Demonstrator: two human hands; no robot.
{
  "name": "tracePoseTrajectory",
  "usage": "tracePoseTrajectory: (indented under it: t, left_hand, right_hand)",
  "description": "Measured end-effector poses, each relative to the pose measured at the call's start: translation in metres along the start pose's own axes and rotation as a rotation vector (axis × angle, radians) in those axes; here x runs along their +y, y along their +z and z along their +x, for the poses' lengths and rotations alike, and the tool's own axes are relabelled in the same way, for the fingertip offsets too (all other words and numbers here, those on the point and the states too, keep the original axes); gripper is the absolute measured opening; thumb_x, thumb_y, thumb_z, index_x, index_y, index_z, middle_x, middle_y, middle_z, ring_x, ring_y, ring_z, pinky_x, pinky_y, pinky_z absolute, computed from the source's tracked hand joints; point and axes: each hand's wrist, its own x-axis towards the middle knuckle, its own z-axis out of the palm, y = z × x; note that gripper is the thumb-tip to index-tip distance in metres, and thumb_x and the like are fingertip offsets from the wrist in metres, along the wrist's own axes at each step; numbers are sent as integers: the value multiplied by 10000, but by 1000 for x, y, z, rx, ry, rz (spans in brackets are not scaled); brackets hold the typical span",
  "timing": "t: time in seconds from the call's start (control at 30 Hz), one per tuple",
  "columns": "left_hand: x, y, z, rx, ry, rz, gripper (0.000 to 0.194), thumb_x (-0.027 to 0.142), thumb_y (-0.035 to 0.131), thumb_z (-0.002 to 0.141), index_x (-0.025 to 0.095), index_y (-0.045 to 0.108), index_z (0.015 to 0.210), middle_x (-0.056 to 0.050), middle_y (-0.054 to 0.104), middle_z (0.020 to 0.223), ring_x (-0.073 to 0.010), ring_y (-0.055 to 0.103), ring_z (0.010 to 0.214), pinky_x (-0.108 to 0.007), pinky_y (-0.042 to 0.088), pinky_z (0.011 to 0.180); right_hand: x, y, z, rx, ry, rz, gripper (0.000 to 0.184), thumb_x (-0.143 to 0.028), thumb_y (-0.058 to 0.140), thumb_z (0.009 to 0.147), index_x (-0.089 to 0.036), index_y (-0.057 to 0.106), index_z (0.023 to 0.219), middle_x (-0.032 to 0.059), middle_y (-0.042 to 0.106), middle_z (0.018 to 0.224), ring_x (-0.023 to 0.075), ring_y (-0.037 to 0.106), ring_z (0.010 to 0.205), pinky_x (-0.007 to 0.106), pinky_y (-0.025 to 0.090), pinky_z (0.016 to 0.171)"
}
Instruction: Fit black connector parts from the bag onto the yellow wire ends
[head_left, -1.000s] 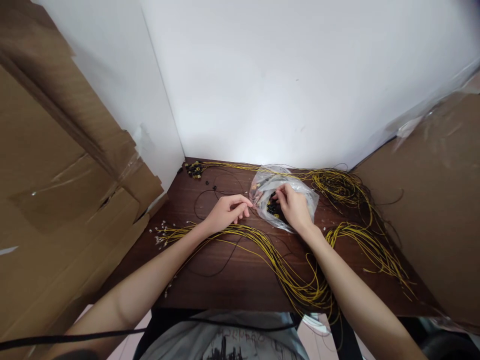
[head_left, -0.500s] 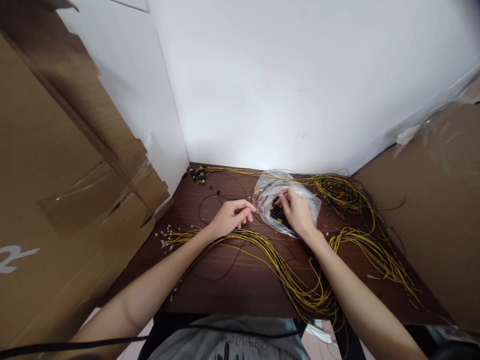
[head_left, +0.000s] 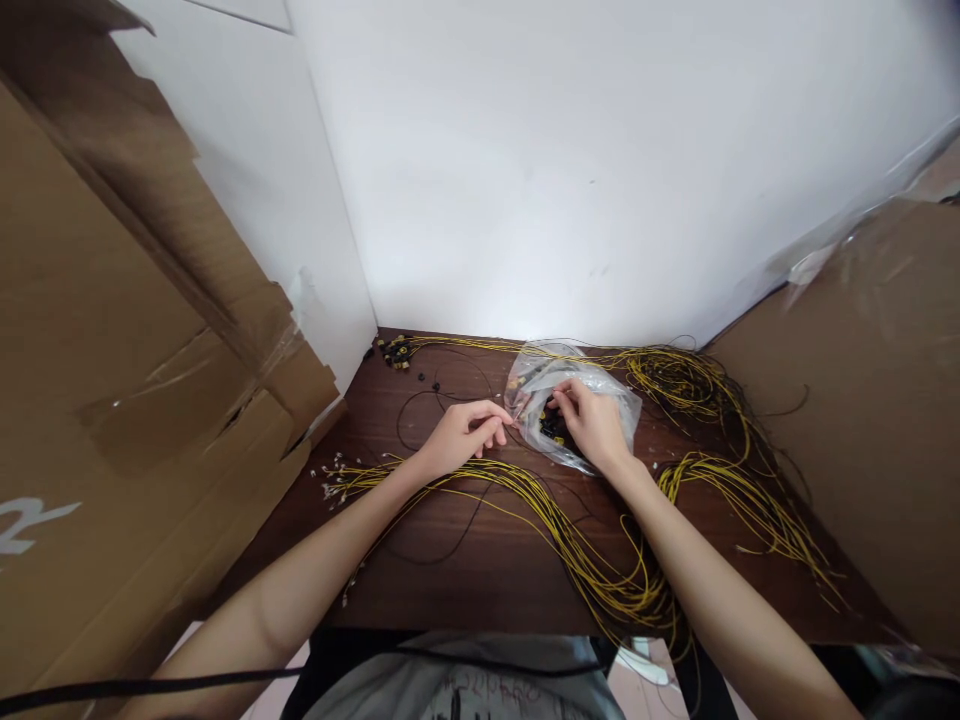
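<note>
A clear plastic bag (head_left: 619, 388) lies on the dark wooden table, its mouth toward my left hand. Inside it sit small black and yellow connectors (head_left: 553, 428). My left hand (head_left: 469, 436) is closed in a pinch at the bag's left edge; whatever is between the fingertips is too small to make out. Over the bag's opening, my right hand (head_left: 592, 420) has thumb and forefinger pressed together just above the connectors, and what they grip is hidden. Below my left hand runs a bundle of yellow and black wires (head_left: 540, 500), with small pale terminals (head_left: 337, 475) at its left end.
Wires with black and yellow connectors (head_left: 395, 351) on their ends stretch along the back wall to a tangled coil (head_left: 667, 378). Two small black pieces (head_left: 435, 386) lie left of the bag. Cardboard (head_left: 150, 400) stands at the left, more cardboard (head_left: 862, 400) at the right.
My right hand's fingertips have shifted slightly left and lower over the connectors in the bag. My left hand holds nearly the same place. The view has tilted a little.
</note>
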Motion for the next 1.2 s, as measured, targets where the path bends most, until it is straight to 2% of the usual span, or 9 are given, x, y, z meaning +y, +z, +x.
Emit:
tracePoseTrajectory:
  t: [0.2,0.27,0.43,0.5,0.6,0.73,0.9,1.2]
  left_hand:
    - [1,0,1,16,-7,-17,230,267,486,839,94,610,924,-44,618,695,-71,492,529,-161,412,432]
    - [2,0,2,35,-4,-36,263,276,502,830,89,599,988,-60,638,742,-80,502,556,-165,428,434]
    - [1,2,2,39,30,-24,563,291,554,802,117,397,1314,-128,645,1063,-116,562,686,-201,479,475]
    - [0,3,2,23,52,57,591,287,569,797,123,382,1334,-120,648,1081,-123,578,720,-210,481,522]
    - [-2,4,2,30,86,195,518,255,587,784,119,474,1271,-92,677,1016,-118,585,722,-220,471,603]
    - [0,3,2,59,77,278,352,214,574,774,118,600,1112,-73,693,959,-109,566,673,-225,458,622]
    - [2,3,3,58,71,282,299,219,558,785,133,626,1063,-58,694,932,-106,562,667,-220,453,640]
    - [0,2,3,33,64,250,278,222,538,802,123,625,1047,-64,688,925,-116,592,707,-220,460,659]
  right_hand:
    - [-7,-8,-2,132,-49,104,176,-324,421,909,-205,549,928,51,706,822,205,659,700,303,467,662]
    - [-13,-11,-4,160,-89,174,176,-330,425,910,-203,548,918,50,702,820,192,656,704,298,471,676]
    - [-31,-9,-13,94,-204,331,141,-287,433,912,-199,543,920,42,683,789,165,653,724,268,485,683]
    - [-37,-5,-17,64,-268,321,123,-254,439,909,-195,548,918,47,680,822,163,649,759,266,478,712]
    - [-42,-1,-20,7,-339,263,120,-236,445,904,-193,557,904,51,677,857,165,638,773,270,463,723]
    - [-40,0,-19,-19,-256,266,141,-277,440,906,-195,554,902,48,678,833,166,636,725,265,460,678]
    - [-32,-3,-14,-27,-74,350,181,-353,419,913,-202,520,917,6,648,663,128,563,457,242,428,519]
    - [-31,-4,-12,-172,-104,199,154,-300,416,914,-203,534,897,-3,657,634,139,600,505,229,437,572]
